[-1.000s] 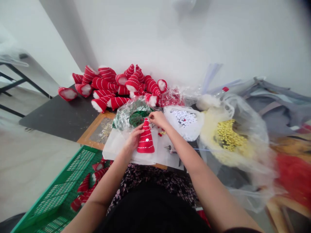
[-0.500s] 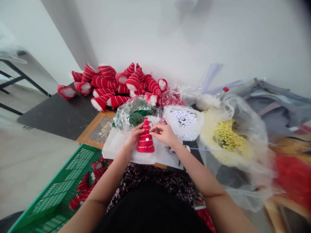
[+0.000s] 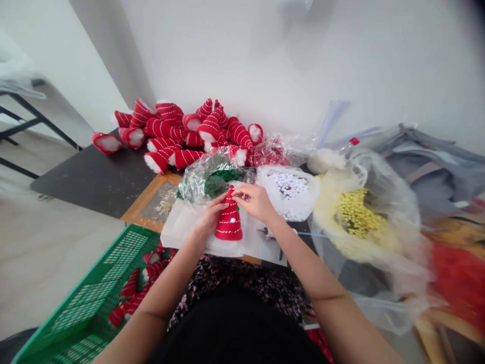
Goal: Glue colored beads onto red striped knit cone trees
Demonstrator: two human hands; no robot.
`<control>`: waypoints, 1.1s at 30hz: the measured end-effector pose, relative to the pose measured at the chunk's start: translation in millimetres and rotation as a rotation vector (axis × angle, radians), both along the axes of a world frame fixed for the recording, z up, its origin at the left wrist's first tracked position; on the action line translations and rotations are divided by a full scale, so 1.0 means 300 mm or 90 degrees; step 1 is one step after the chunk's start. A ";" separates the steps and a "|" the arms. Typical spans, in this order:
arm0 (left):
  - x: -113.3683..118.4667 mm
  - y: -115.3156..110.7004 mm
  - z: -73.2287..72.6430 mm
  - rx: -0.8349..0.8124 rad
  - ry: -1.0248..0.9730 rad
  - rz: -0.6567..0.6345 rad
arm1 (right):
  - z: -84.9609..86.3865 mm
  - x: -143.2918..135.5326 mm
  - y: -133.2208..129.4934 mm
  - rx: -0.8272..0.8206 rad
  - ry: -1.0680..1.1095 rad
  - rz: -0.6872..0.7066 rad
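Note:
A red fabric cone (image 3: 228, 230) with white stitched lines stands upright on white paper (image 3: 261, 248). My left hand (image 3: 210, 217) is closed around its left side. One white pompom (image 3: 232, 220) sits on its front, and a small green pompom (image 3: 237, 208) shows at the right edge. My right hand (image 3: 254, 201) is pinched at the cone's upper right, close to the tip; whatever lies between the fingertips is too small to make out. Just below the right wrist lies a glue gun (image 3: 267, 232), partly covered by the forearm.
Stuffed red cones (image 3: 162, 129) are heaped at the back. Bags of green pompoms (image 3: 217, 182), white pompoms (image 3: 290, 186) and yellow pompoms (image 3: 359, 215) surround the paper. A green crate (image 3: 81, 288) with red cones stands lower left. A wood-framed board (image 3: 142, 210) lies left.
My right hand has moved up along the cone toward its tip. The green pompom at the cone's right edge is now uncovered. My left hand keeps its hold.

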State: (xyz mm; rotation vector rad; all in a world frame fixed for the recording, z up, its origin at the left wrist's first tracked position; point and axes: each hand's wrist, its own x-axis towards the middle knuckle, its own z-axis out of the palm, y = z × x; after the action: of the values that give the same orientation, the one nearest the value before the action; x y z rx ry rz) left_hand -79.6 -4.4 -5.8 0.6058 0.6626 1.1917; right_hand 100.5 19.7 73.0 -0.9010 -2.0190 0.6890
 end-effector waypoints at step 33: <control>0.009 -0.017 0.045 -0.033 0.018 -0.009 | -0.005 0.174 -0.033 -0.061 -0.133 -0.067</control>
State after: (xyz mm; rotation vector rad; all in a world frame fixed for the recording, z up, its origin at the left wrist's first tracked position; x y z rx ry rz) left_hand -76.9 -9.5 7.7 0.5832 0.7094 1.1512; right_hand 152.6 9.8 71.4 -1.1685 -2.1165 0.6611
